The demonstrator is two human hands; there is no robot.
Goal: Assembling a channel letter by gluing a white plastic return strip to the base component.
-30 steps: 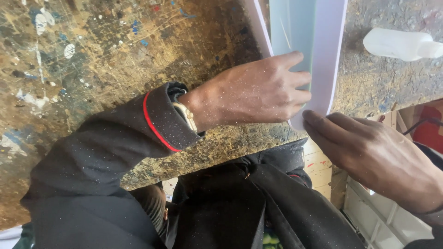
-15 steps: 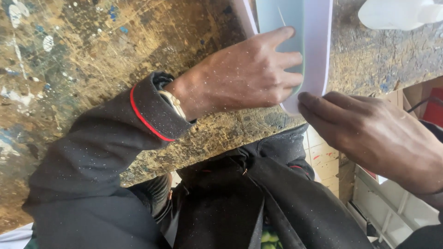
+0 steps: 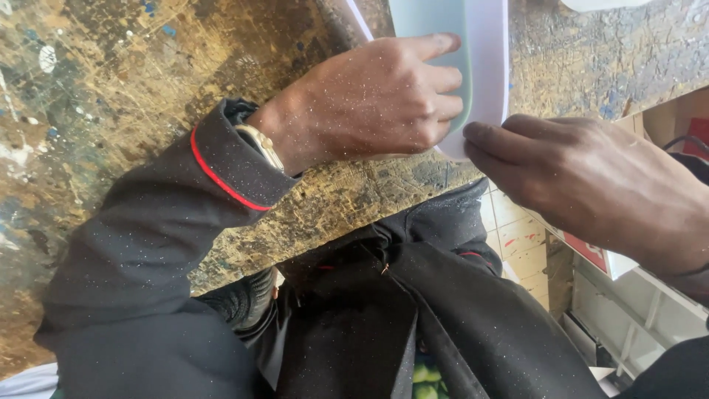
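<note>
Left hand (image 3: 377, 100): lies palm down across the panel (image 3: 487, 66), fingers stretched nearly flat and close together, pressing rather than gripping; fingertips reach onto the pale grey-green face.
Right hand (image 3: 591, 181): comes in from the right, fingers (image 3: 502, 144) long and loosely curved, tips meeting the panel's rounded lower corner just below the left fingertips. Whether the thumb pinches the edge from beneath, cannot tell.
Panel: flat, white-edged piece with a pale grey-green inner face; lies on the workbench (image 3: 148, 66), running up past the left fingertips and out of the top of view; its lower corner sits between the two sets of fingertips, at the bench's near edge.
Workbench: worn wood, flecked with paint spots, under the left palm and wrist.
Left sleeve (image 3: 185, 214): dark, red piping at the cuff, dusted with fine specks; a watch strap shows at the wrist.
Below the fingers: dark clothing in the lap, tiled floor to the right.
</note>
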